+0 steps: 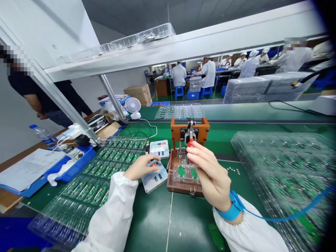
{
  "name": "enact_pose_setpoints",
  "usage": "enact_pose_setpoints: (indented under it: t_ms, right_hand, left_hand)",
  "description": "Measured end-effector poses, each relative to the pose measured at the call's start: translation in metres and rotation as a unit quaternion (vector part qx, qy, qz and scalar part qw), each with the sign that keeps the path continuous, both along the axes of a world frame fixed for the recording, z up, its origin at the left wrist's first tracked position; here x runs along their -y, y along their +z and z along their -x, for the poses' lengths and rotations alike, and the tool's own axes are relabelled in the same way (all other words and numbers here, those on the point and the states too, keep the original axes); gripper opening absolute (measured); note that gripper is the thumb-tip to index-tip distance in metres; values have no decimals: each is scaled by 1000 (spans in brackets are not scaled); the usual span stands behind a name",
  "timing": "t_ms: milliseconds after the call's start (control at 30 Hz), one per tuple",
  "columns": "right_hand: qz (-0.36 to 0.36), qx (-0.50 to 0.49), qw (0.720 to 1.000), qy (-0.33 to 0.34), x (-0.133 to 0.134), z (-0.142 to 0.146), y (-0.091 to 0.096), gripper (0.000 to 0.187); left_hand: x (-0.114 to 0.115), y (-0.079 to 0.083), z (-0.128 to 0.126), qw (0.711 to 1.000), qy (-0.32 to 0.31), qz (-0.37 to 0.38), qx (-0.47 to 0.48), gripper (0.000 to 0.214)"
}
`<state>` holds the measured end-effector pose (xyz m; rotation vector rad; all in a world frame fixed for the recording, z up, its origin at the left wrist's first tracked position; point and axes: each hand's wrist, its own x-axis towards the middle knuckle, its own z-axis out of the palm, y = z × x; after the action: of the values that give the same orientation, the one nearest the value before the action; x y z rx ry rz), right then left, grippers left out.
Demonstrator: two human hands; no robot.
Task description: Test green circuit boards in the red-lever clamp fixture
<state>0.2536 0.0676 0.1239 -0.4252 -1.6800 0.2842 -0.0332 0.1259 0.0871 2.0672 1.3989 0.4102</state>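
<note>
Right hand (pixel 210 175): right there, up front, the fingers (pixel 199 157) wrap tightly around the red toggle-clamp handle (pixel 190 142), gripping it upright over the test fixture.
Right wrist: a blue anti-static wrist strap (pixel 228 213) sits just past the white sleeve (pixel 249 231), its blue cord (pixel 288 219) running off to the right.
Left hand (pixel 143 167): over on the other side, the fingers lie loosely curved on the digital tester box (pixel 154 176), gripping nothing; whether one is pressing a button, you can't tell.
Fixture: the orange-framed test fixture (pixel 189 129) stands between both hands, a clear acrylic nest (pixel 185 176) with green inserts on its brown base.
Worktop: green worktop (pixel 152 224), with a second tester box (pixel 159 148) just behind the first and loose white components (pixel 233 170) scattered to the right.
Trays: clear trays of green circuit boards (pixel 91 182) spread left, and a tall blurred stack of them (pixel 278 168) rises right.
Beyond: a small white desk fan (pixel 132 106) by the far belt, and co-workers in white (pixel 207 73) seated at benches.
</note>
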Motion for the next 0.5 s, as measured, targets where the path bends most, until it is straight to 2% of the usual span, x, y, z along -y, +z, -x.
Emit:
enact_pose_setpoints:
  t_ms: [67, 133, 200, 300, 500]
  right_hand:
    - [-2, 1, 1000, -1, 0, 0, 0, 63]
    - [-5, 2, 1000, -2, 0, 0, 1, 64]
    - [-9, 3, 1000, -3, 0, 0, 1, 64]
    - [-12, 2, 1000, -5, 0, 1, 2, 63]
    - [-10, 2, 1000, -6, -1, 2, 1, 62]
  left_hand:
    - [-16, -8, 5, 998, 7, -18, -60, 75]
    - [-27, -14, 4, 990, -15, 8, -137, 109]
    - [-33, -17, 1, 973, -53, 36, -221, 125]
    - [-38, -16, -5, 952, -93, 58, -286, 131]
    - [-46, -12, -10, 934, -115, 78, -330, 131]
